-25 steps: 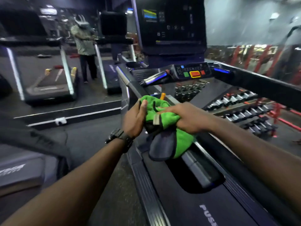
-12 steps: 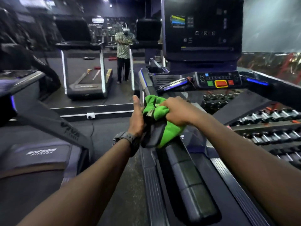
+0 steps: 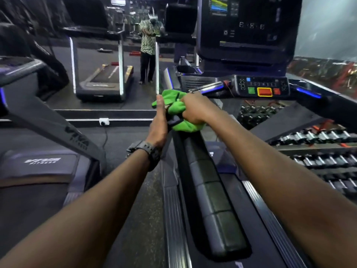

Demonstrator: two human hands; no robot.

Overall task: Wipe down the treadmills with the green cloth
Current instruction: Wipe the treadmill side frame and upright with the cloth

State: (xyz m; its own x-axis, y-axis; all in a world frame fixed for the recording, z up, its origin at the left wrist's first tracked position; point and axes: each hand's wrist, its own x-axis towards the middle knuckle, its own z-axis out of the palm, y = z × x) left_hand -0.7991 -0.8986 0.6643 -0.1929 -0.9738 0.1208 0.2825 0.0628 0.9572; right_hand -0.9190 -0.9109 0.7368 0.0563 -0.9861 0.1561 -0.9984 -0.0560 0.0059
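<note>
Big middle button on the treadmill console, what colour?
Red with a yellow border, on the button between a green and a smaller red one; head view, the only one.

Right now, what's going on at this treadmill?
A person is wiping a treadmill handrail in a gym. The right hand is bunched around a green cloth held on the rail's upper end, just below the console. The left hand sits against the cloth's left side, thumb up; whether its fingers curl round the cloth is hidden. The padded length of rail nearer the camera is uncovered.
</note>
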